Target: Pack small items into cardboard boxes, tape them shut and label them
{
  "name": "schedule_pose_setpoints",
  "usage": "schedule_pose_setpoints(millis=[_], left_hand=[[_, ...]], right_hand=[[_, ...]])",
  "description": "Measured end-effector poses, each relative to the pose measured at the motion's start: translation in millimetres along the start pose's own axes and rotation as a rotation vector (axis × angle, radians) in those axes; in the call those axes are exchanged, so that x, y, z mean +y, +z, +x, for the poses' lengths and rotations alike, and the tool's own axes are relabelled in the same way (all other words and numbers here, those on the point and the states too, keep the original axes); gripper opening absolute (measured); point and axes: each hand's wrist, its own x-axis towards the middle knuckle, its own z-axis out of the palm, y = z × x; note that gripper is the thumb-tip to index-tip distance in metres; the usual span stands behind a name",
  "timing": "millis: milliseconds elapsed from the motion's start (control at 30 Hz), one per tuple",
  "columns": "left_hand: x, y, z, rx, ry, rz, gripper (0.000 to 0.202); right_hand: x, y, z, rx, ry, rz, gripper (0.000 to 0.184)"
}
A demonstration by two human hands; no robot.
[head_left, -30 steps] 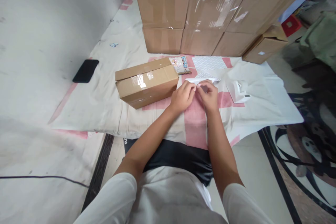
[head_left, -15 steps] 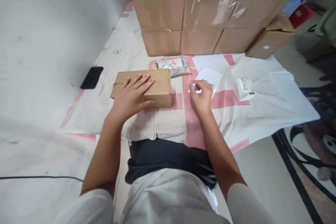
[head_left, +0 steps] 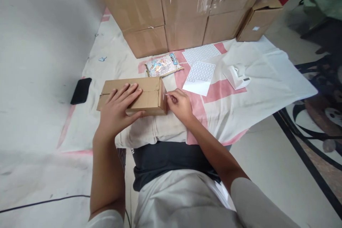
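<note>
A small brown cardboard box [head_left: 149, 89] lies on the white and pink cloth [head_left: 240, 96] in front of me. My left hand [head_left: 117, 108] rests flat on the box's top, fingers spread. At the box's right end my right hand [head_left: 180, 103] pinches a small white sticker [head_left: 167, 94], held close against the end face. Behind it, to the right, a white sheet of stickers [head_left: 199, 77] lies on the cloth, with a second sheet [head_left: 200, 52] farther back.
Large taped cartons [head_left: 181, 7] are stacked at the back, with a smaller carton [head_left: 258, 17] at their right. A colourful packet [head_left: 161, 66], a white label device [head_left: 236, 76] and a black phone [head_left: 81, 90] lie around. Patterned floor is at the right.
My left hand left the sticker sheet and came down flat on the box, which turned. My right hand carried a sticker from the sheet leftward to the box's end.
</note>
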Motion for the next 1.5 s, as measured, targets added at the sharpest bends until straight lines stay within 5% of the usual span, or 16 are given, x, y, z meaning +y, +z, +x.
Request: schedule_pose_setpoints(millis=[1500], left_hand=[[4,-2.8,1,0.016,0.024,0.030,0.067]], right_hand=[[-18,13,-10,0.004,0.076,-0.024,0.019]])
